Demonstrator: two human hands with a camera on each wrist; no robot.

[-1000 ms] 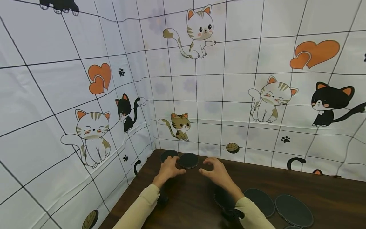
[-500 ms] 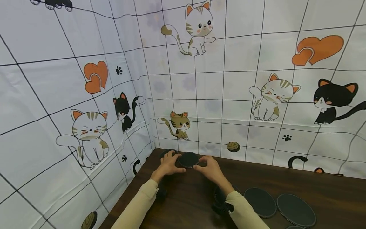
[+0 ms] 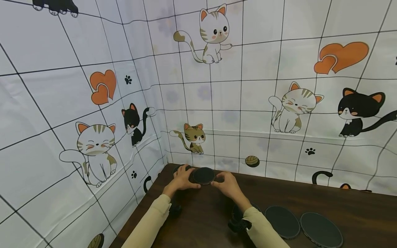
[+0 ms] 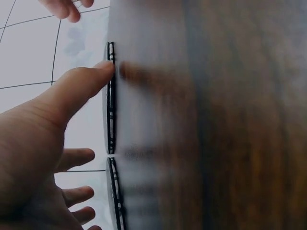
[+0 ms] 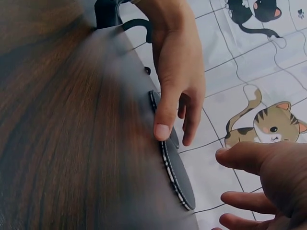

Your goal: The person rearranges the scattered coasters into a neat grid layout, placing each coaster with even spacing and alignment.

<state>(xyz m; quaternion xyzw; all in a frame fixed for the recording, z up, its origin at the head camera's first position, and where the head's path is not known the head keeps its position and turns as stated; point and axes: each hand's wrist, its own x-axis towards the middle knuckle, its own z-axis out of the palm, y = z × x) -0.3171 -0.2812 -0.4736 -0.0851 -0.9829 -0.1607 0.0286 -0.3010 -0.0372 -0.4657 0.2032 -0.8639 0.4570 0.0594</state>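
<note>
A round black coaster (image 3: 203,175) lies flat in the far left corner of the dark wooden table (image 3: 204,220). My left hand (image 3: 183,178) rests beside it, the thumb (image 4: 91,79) touching its rim (image 4: 111,96), and the other fingers spread over a second black coaster (image 3: 179,168) behind. My right hand (image 3: 224,182) is at the first coaster's right edge with fingers loosely extended. In the right wrist view this hand (image 5: 259,177) hovers just over the coaster (image 5: 178,179), and contact is not plain.
Three more black coasters lie at the front right: one (image 3: 283,221), another (image 3: 321,229), and a third (image 3: 237,210) partly under my right forearm. Cat-print fabric walls (image 3: 93,103) close in the table's back and left edges.
My right hand has moved forward and left, up to the coaster's right edge. My left hand has shifted slightly forward beside the coaster. The coaster has stayed in place.
</note>
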